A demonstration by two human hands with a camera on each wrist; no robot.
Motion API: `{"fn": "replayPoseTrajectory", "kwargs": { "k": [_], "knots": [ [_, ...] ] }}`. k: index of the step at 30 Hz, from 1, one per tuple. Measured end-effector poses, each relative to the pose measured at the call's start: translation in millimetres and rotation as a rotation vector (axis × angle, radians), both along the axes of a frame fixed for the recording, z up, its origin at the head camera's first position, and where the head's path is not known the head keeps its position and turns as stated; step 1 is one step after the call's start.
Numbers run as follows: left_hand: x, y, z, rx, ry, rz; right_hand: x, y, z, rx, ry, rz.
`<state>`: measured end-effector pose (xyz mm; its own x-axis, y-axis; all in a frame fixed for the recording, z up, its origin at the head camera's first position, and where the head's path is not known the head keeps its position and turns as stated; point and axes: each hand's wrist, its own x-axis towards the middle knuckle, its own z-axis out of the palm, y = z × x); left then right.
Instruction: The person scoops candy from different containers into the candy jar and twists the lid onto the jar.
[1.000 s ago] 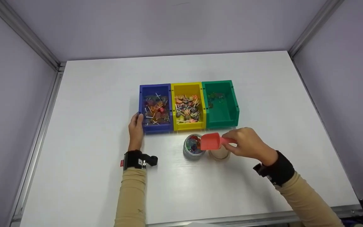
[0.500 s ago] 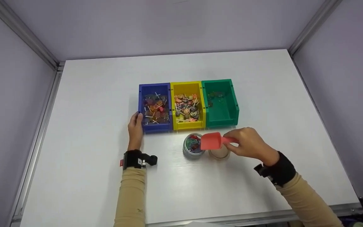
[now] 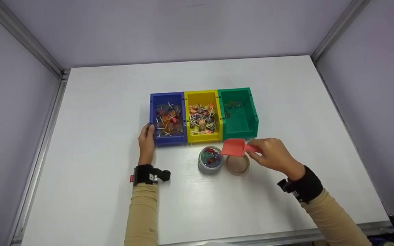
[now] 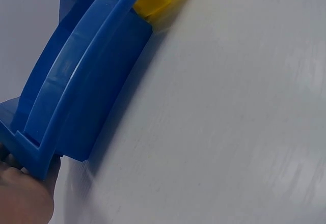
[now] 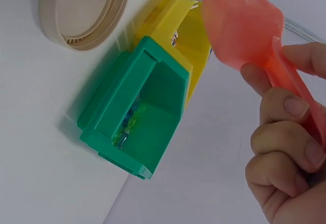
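My right hand (image 3: 270, 153) grips the handle of a pink-red plastic scoop (image 3: 233, 147), fingers curled round it in the right wrist view. The scoop hangs just behind the round beige lid (image 3: 237, 164) and beside the jar's rim; no candy shows in it. The open clear jar (image 3: 210, 160) holds colourful, shiny pieces nearly to its mouth. My left hand (image 3: 146, 141) holds the front left corner of the blue bin (image 3: 170, 140); its fingers reach under the rim in the left wrist view, partly hidden by the bin.
A yellow bin (image 3: 204, 137) with striped lollipops stands between the blue bin, which holds translucent lollipops, and a green bin (image 3: 239, 134) with a few clear coloured pieces at its back. All stand on a white table (image 3: 97, 143) with panel walls (image 3: 197, 30) around it.
My right hand has moved the scoop slightly right and away from me, off the jar's mouth, so more of the jar and lid shows. My left hand stays at the blue bin.
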<state>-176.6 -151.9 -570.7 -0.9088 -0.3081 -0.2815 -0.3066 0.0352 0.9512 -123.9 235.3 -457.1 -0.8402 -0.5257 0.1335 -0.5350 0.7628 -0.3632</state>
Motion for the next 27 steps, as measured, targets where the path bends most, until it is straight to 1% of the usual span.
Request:
{"fn": "replayPoseTrajectory", "kwargs": {
  "k": [7, 14, 18, 23, 27],
  "knots": [
    [0.4, 0, -0.7, 0.009, 0.007, 0.004, -4.2, 4, -5.0, 0.005, -0.027, -0.108],
    [1.2, 1, -0.8, 0.009, 0.014, 0.008, -10.2, 8, -8.6, 0.011, -0.025, -0.172],
    [2.2, 1, 0.1, -0.003, 0.012, 0.010, -15.6, 9, -11.0, -0.004, -0.022, -0.207],
    [0.8, 0, -0.5, -0.027, 0.009, 0.007, -23.5, 8, -16.1, -0.026, -0.037, -0.266],
    [-0.4, 1, 0.1, -0.028, 0.015, 0.006, -28.6, 7, -19.7, -0.040, -0.054, -0.304]
  ]
}}
